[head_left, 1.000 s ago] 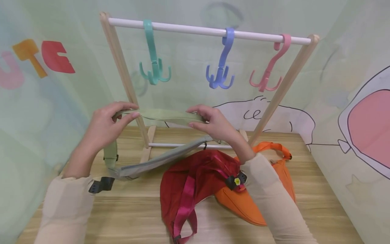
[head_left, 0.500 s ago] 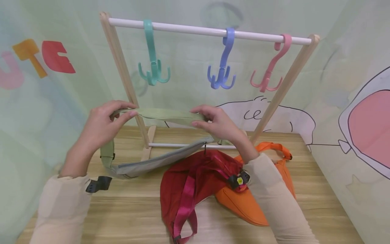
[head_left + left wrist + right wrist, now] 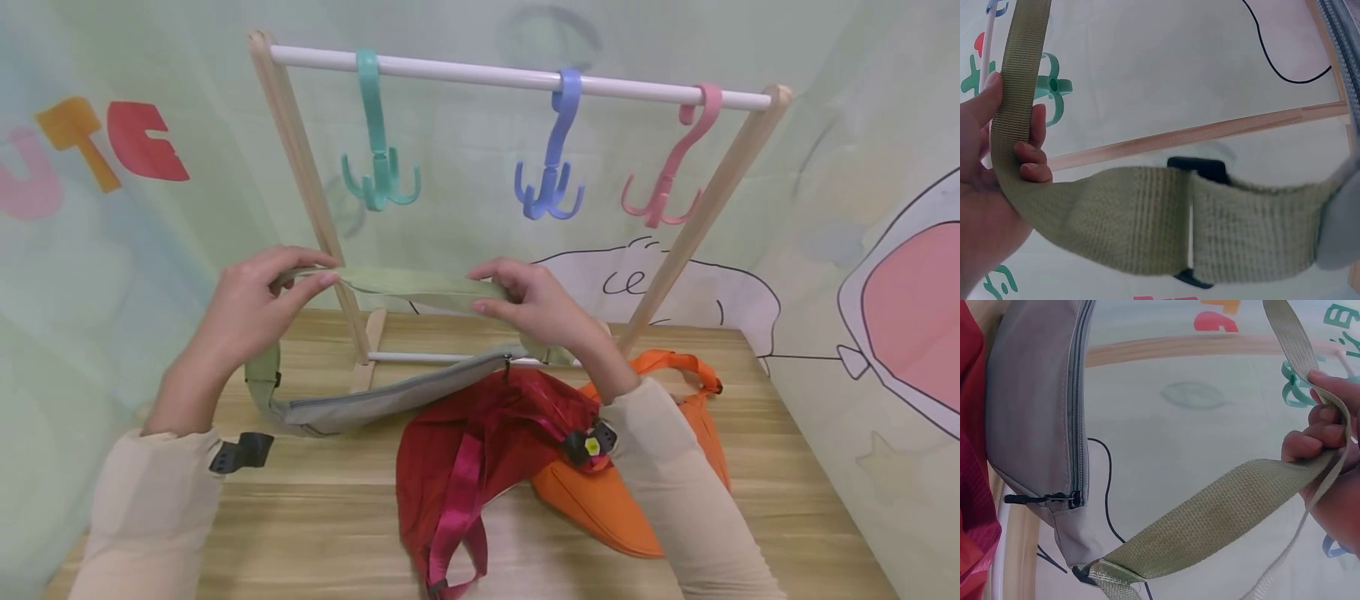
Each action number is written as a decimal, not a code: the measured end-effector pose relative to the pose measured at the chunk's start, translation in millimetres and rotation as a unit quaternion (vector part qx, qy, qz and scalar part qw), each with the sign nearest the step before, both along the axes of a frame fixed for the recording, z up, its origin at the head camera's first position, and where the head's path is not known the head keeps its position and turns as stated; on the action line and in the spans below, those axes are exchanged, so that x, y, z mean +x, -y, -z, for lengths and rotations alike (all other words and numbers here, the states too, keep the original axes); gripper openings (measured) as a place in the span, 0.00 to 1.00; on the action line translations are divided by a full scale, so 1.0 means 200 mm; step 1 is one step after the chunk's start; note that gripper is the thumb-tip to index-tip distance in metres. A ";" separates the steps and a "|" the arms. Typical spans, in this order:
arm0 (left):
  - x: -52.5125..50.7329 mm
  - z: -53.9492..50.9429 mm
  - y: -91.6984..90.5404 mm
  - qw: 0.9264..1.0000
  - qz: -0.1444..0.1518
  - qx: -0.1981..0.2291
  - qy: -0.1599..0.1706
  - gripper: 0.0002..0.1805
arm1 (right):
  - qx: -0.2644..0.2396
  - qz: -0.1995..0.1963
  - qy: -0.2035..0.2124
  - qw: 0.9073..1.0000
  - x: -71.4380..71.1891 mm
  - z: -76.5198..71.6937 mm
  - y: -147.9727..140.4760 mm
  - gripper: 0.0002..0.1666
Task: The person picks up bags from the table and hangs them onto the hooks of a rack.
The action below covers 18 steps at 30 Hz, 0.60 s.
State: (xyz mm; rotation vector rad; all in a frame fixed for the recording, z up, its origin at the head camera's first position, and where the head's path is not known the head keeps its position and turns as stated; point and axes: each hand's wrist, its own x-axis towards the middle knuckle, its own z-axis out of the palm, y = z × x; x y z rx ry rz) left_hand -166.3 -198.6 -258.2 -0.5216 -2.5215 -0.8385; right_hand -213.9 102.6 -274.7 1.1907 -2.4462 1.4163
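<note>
My left hand (image 3: 258,296) and right hand (image 3: 536,304) pinch the sage-green webbing strap (image 3: 412,283) of a grey waist bag (image 3: 405,396), with a stretch of strap running between them. The bag's body hangs below, its zipper along the upper edge. In the left wrist view the strap (image 3: 1104,219) passes over the palm, with a black buckle (image 3: 1200,170) farther along. The right wrist view has the strap (image 3: 1210,519) running from the bag's end to the fingers. Above the hands, a teal hook (image 3: 381,179), a blue hook (image 3: 551,187) and a pink hook (image 3: 663,187) hang from a white rail.
A rack with wooden posts (image 3: 303,167) and a white top rail (image 3: 465,73) stands on the wooden table (image 3: 315,517). A red bag (image 3: 442,450) and an orange bag (image 3: 600,508) lie in front, partly overlapping. Printed cloth surrounds the table.
My left hand has shifted slightly left and my right hand slightly right, both still holding the strap. The grey bag's body hangs a little differently; the red and orange bags lie as before.
</note>
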 end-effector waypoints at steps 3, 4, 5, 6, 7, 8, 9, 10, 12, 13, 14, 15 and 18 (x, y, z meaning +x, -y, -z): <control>0.00 0.00 0.00 1.000 -0.003 0.000 -0.001 0.12 | 0.004 0.008 0.010 1.000 0.01 0.00 0.00 0.17; 0.00 0.00 0.00 1.000 -0.001 0.000 -0.001 0.12 | 0.005 0.011 0.018 1.000 0.01 -0.01 0.01 0.16; 0.00 0.00 0.00 1.000 -0.002 -0.002 -0.002 0.12 | 0.007 0.015 0.025 1.000 0.01 -0.01 0.01 0.15; 0.00 0.00 0.00 1.000 0.000 -0.003 -0.003 0.12 | 0.009 0.018 0.032 0.999 0.01 -0.01 0.01 0.13; 0.00 0.00 0.00 1.000 0.001 -0.004 -0.003 0.12 | 0.010 0.019 0.038 0.999 0.02 -0.01 0.01 0.11; 0.00 0.00 0.00 1.000 0.002 -0.005 -0.005 0.12 | 0.012 0.020 0.041 0.999 0.02 -0.02 0.01 0.09; -0.01 0.00 0.00 1.000 0.003 -0.005 -0.007 0.12 | 0.012 0.018 0.041 0.999 0.02 -0.02 0.01 0.08; -0.01 0.00 0.00 1.000 0.003 -0.005 -0.009 0.12 | 0.012 0.016 0.041 0.999 0.02 -0.02 0.01 0.06; -0.01 0.00 0.01 1.000 0.002 -0.005 -0.013 0.12 | 0.012 0.014 0.039 0.999 0.02 -0.02 0.01 0.05; -0.01 0.00 0.01 1.000 0.002 -0.004 -0.014 0.12 | 0.010 0.010 0.042 0.999 0.02 -0.02 0.01 0.04; -0.01 0.00 0.01 1.000 0.002 -0.004 -0.016 0.12 | 0.007 0.005 0.047 0.999 0.01 -0.01 0.01 0.04; 0.00 0.00 0.01 1.000 0.002 -0.003 -0.016 0.12 | 0.004 0.000 0.053 0.999 0.01 -0.01 0.01 0.04; 0.00 0.01 0.01 1.000 0.003 -0.004 -0.019 0.12 | -0.006 -0.016 0.073 0.997 0.02 -0.01 0.01 0.05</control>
